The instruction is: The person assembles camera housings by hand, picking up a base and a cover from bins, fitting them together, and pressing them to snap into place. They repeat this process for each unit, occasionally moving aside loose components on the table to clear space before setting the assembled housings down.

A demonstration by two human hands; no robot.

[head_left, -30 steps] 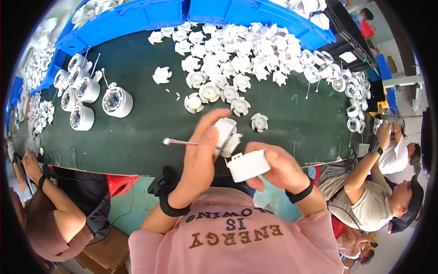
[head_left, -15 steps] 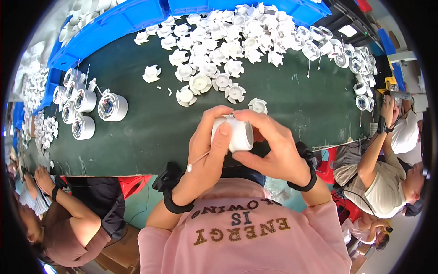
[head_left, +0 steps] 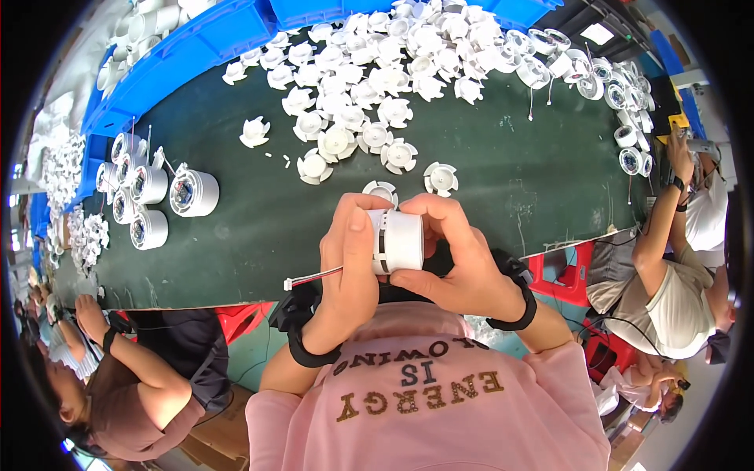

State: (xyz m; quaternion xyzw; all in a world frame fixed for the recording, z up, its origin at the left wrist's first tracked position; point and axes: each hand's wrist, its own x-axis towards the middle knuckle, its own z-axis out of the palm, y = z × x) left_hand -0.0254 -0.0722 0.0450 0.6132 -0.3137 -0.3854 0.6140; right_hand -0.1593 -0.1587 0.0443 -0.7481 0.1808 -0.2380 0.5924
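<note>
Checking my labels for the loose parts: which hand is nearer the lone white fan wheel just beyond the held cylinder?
Left. The left hand lies just below the fan wheel; the right hand lies farther off, below and right.

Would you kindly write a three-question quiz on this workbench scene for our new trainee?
1. True or false: both hands grip the white plastic cylinder.
2. What trails from the cylinder under the left hand? A) thin wire with small white connector B) blue ribbon C) metal chain
3. What colour is the work surface where the loose white plastic fan wheels lie?

Key: 1 true, the right hand holds it too; 2 A, see wire; 3 dark green.
</note>
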